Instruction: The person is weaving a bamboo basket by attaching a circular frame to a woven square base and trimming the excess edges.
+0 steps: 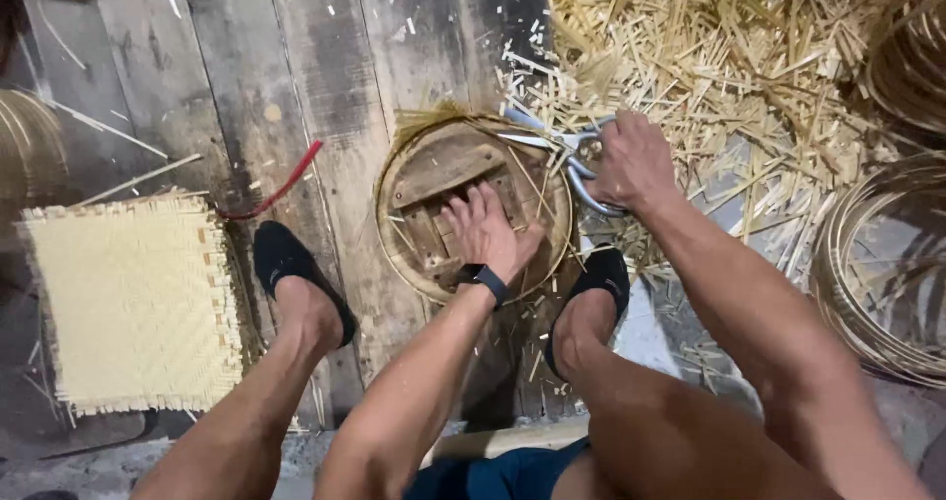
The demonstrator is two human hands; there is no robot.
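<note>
Down on the wooden floor (296, 57) between my feet sits a round bamboo basket (394, 219), and I can see wooden blocks inside it. My left hand (483, 229) lies flat on the blocks with its fingers spread, pressing down. My right hand (631, 160) is closed around the handles of big metal scissors (552, 143). Their blades point left, right at the far edge of the basket. Thin strips stick up along that far edge, so I think that part is not trimmed yet, though it is hard to see well. A big heap of cut bamboo bits (709, 57) lies beside the basket, so lots of snipping looks done. A flat woven mat (133, 303) waits by my left foot, with loose ends all around. Coiled bamboo hoops (877, 273) sit to my right.
</note>
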